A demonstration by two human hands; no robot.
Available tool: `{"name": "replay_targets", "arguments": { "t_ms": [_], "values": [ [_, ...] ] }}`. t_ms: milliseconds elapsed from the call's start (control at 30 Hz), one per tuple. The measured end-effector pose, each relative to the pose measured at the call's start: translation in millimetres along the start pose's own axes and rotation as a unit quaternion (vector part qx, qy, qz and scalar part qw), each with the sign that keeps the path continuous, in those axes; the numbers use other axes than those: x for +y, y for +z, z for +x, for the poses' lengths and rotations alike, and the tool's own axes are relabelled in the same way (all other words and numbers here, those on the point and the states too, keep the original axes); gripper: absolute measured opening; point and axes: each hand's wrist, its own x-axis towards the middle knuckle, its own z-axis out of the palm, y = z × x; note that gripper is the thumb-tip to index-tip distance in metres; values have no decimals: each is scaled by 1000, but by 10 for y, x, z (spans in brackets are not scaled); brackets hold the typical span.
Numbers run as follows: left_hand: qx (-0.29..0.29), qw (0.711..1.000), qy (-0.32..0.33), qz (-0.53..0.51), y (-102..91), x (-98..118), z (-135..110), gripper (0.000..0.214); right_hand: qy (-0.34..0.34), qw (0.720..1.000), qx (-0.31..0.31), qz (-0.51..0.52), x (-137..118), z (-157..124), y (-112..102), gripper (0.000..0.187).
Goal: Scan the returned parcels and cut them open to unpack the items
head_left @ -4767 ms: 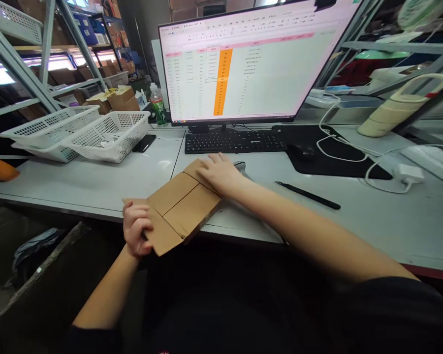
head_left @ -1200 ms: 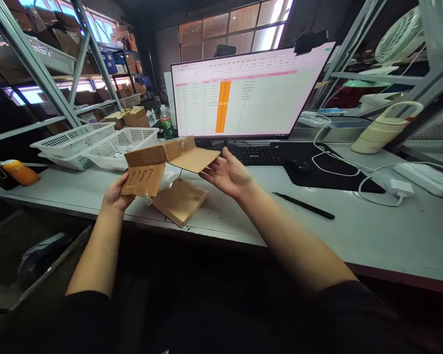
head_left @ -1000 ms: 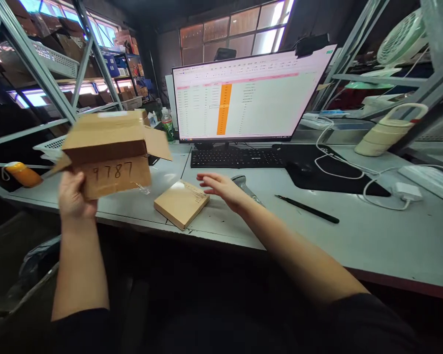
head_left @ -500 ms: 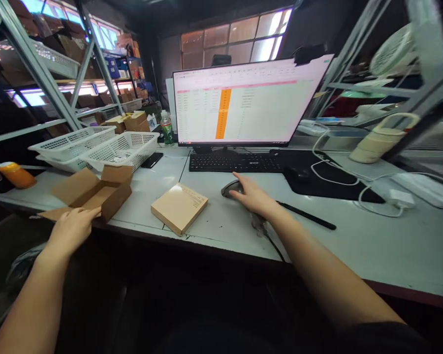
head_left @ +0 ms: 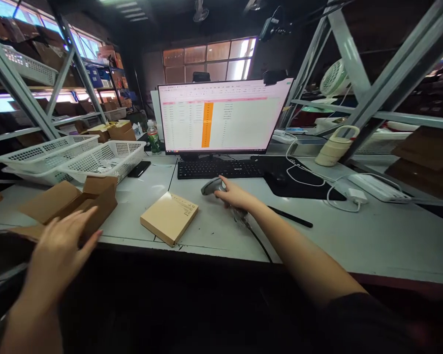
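Now right fingers (head_left: pixel 227 190) wrap the grey scanner (head_left: pixel 210 186); left fingers (head_left: pixel 84 220) spread beside brown box (head_left: pixel 100 197).

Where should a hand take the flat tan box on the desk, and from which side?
Take the flat box by its near corner, coming from the front edge of the desk: thumb on top, fingers beneath. It lies flat and thin, so its sides give little to pinch, but that corner seems to reach the edge. The left hand is open and free.
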Motion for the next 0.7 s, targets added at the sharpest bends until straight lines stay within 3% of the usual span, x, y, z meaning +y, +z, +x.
{"name": "replay_targets", "arguments": {
  "t_ms": [67, 133, 233, 300, 367, 533, 700],
  "values": [
    [1, 993, 48, -108, 188, 398, 75, 42, -34, 999, -3, 9, -243, 43, 60, 84],
    [-17, 978, 35, -205, 524, 728, 84, 43, -67, 998, -17, 6, -482, 83, 157, 84],
    [-62, 963, -45, -257, 1068, 1003, 5, 50, -119, 992, -39, -19, -761, 110, 317, 84],
    [-64, 953, -109, -275, 1299, 1049, -55, 51, -147, 987, -46, -48, -873, 100, 386, 83],
    [-62, 948, -136, -282, 1384, 1038, -90, 49, -165, 982, -45, -80, -933, 69, 401, 82],
    [-90, 943, -131, -291, 1310, 1002, -87, 41, -186, 979, -39, -67, -966, -101, 236, 82],
    [-103, 935, -172, -294, 1319, 1029, -79, 45, -181, 983, -18, -13, -775, -217, 48, 80]
  ]
}}
